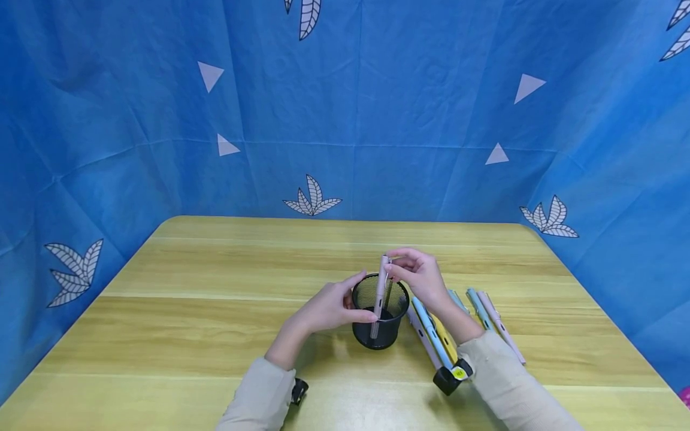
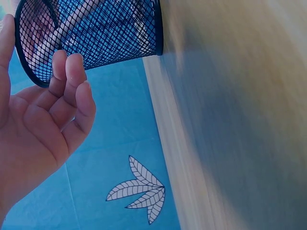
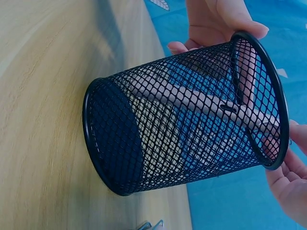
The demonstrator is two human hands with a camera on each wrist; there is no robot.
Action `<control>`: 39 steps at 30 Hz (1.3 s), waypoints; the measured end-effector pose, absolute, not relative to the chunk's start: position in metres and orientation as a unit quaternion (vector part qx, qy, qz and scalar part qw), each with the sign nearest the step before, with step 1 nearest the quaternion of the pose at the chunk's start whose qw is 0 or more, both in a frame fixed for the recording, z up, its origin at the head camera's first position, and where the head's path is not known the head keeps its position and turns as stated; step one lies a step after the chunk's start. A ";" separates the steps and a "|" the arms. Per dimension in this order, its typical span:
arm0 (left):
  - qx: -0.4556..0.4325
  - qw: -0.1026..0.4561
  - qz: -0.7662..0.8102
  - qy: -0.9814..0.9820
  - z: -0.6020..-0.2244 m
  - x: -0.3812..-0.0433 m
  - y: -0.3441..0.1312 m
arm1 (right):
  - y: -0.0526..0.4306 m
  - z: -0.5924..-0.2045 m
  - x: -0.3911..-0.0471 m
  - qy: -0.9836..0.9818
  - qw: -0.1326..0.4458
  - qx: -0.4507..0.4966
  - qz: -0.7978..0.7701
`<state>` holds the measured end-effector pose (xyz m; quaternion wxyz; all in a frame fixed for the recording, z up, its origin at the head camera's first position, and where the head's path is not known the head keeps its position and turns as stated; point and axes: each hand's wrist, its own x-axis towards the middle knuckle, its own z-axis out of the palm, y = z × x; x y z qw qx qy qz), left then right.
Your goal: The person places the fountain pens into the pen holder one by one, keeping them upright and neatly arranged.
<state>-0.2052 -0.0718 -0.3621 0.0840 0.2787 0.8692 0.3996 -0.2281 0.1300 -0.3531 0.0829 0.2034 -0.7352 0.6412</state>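
A black mesh pen cup (image 1: 379,341) stands upright on the wooden table. My left hand (image 1: 331,308) holds it from the left, thumb at the rim and fingers curled at the far side. In the left wrist view, this hand (image 2: 53,112) is close around the cup's rim. With thumb and fingers, my right hand (image 1: 420,275) pinches the top of a pale pinkish-lilac pen (image 1: 381,287). That pen leans inside the cup, its lower part visible through the mesh in the right wrist view, where the cup (image 3: 182,120) fills the middle.
Beside the cup, under my right forearm, lie a lilac pen (image 1: 426,338), a light blue pen (image 1: 431,332) and a yellow pen (image 1: 445,340). Farther right are a teal pen (image 1: 480,308) and another lilac pen (image 1: 501,326). A blue curtain (image 1: 356,120) hangs behind the table.
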 end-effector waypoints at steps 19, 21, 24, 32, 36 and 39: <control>0.279 0.083 0.393 0.872 -0.361 -0.207 -0.071 | 0.130 -0.354 -0.229 -0.753 0.087 0.206 0.618; 0.278 0.082 0.391 0.874 -0.361 -0.207 -0.072 | 0.130 -0.354 -0.229 -0.757 0.087 0.202 0.615; 0.279 0.080 0.390 0.874 -0.361 -0.206 -0.072 | 0.130 -0.354 -0.229 -0.764 0.086 0.195 0.608; 0.277 0.083 0.394 0.872 -0.362 -0.206 -0.072 | 0.129 -0.355 -0.228 -0.773 0.082 0.186 0.600; 0.279 0.085 0.397 0.871 -0.362 -0.206 -0.072 | 0.130 -0.355 -0.227 -0.778 0.080 0.184 0.596; 0.276 0.088 0.396 0.871 -0.362 -0.206 -0.072 | 0.130 -0.355 -0.227 -0.782 0.082 0.183 0.590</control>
